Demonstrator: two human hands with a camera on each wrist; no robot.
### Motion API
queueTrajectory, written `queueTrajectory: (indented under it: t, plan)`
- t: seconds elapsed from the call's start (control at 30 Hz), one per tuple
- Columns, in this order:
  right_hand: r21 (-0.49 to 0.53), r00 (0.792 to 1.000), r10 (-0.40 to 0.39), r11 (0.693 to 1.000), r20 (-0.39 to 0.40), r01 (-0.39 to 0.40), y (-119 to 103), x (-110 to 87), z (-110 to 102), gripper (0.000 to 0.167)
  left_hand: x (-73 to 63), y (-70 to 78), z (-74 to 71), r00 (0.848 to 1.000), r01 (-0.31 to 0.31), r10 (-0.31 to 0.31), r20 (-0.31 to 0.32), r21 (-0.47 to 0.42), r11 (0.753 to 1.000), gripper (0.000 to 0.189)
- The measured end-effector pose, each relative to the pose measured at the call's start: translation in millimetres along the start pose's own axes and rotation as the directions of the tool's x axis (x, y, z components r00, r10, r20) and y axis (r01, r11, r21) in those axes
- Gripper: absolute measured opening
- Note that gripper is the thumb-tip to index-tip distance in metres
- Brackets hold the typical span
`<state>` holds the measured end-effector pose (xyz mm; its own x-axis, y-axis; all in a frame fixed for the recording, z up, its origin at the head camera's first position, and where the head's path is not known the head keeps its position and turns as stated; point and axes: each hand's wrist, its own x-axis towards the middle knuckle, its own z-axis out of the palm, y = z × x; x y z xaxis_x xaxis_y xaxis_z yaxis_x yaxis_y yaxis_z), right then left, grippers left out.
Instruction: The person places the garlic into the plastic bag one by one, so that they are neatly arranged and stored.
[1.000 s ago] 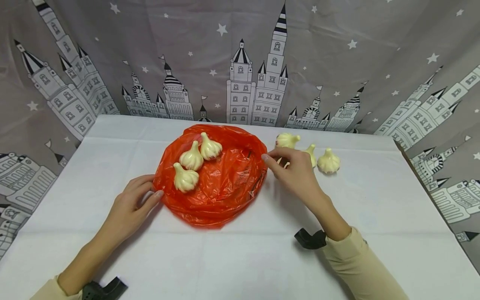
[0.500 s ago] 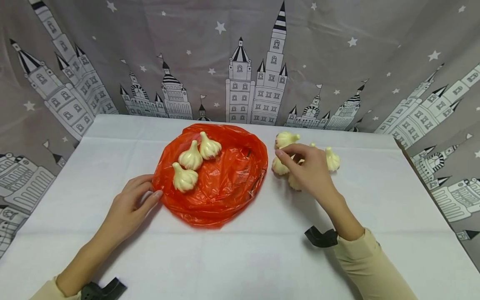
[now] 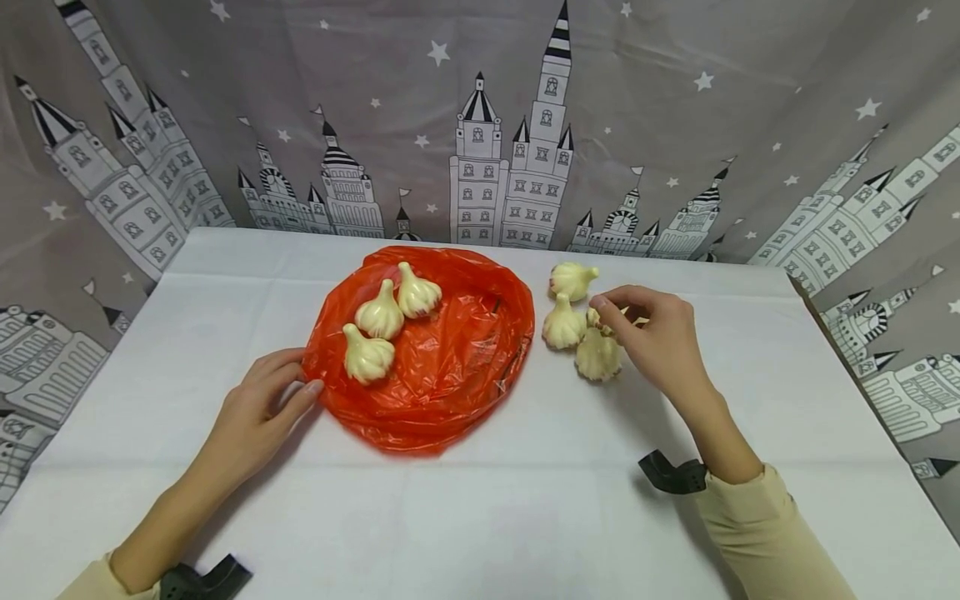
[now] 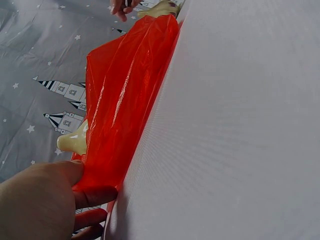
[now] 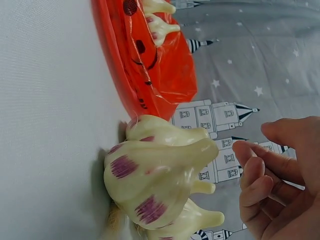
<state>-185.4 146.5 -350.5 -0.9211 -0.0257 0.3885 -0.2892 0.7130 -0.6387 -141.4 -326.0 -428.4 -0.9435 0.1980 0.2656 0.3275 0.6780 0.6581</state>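
A red plastic bag (image 3: pixel 450 358) lies spread in a round shape on the white table, its rim rolled up. Three garlic bulbs (image 3: pixel 379 317) sit inside on its left side. My left hand (image 3: pixel 258 408) holds the bag's left edge between thumb and fingers; in the left wrist view some fingertips lie behind the red film. My right hand (image 3: pixel 652 333) hovers over a cluster of several garlic bulbs (image 3: pixel 564 323) right of the bag, hiding part of it. In the right wrist view its loosely bent fingers (image 5: pixel 252 192) stand apart from a bulb's stem and hold nothing.
A white cloth (image 3: pixel 480 525) covers the table. Behind it hangs a grey curtain (image 3: pixel 300 75) printed with castles and stars. The table's right edge (image 3: pixel 840 350) runs beside the curtain.
My right hand has let go of the bag's right rim and moved right, over the garlic bulbs, uncovering those nearest the bag. My left hand and the bag stay in place.
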Motion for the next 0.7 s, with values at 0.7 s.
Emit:
queueTrajectory:
  t: [0.7]
  plan:
    - [-0.054, 0.988, -0.038, 0.997, 0.149, 0.046, 19, 3.1, -7, 0.017, 1.1, 1.7, 0.6, 1.000, -0.008, 0.008, -0.005, 0.003, 1.000, 0.011]
